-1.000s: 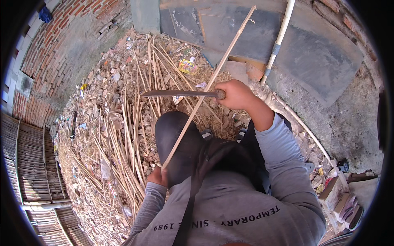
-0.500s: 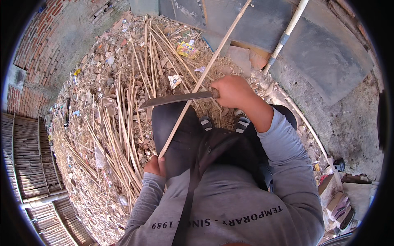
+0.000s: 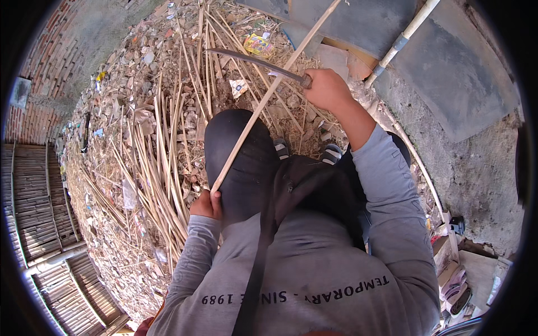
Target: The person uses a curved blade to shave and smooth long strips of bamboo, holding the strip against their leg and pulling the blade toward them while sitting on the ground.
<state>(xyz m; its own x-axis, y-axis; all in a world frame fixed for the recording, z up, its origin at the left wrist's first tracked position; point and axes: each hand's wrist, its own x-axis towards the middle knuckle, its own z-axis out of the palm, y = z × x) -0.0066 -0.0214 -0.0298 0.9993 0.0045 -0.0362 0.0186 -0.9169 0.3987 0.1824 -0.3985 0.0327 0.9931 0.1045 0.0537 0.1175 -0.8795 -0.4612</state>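
A long, pale bamboo strip (image 3: 246, 130) slants across my left knee, from beside my left hip up past the top of the view. Its near end is gripped by my left hand (image 3: 207, 205), the thumb lying along it. My right hand (image 3: 328, 88) is closed round the handle of a machete (image 3: 246, 58), whose dark blade points left and crosses the strip beyond my knees. The blade shows nearly edge-on; whether it touches the strip I cannot tell.
Many cut bamboo strips (image 3: 150, 162) lie on the litter-strewn ground to my left. Grey boards (image 3: 448, 78) and a white pole (image 3: 403, 40) lean at the right wall. A bamboo-slat panel (image 3: 36, 196) stands far left; folded items (image 3: 455, 288) lie at lower right.
My right hand has carried the machete away from me, farther along the strip. The blade has turned from broadside to nearly edge-on. My left hand still grips the near end.
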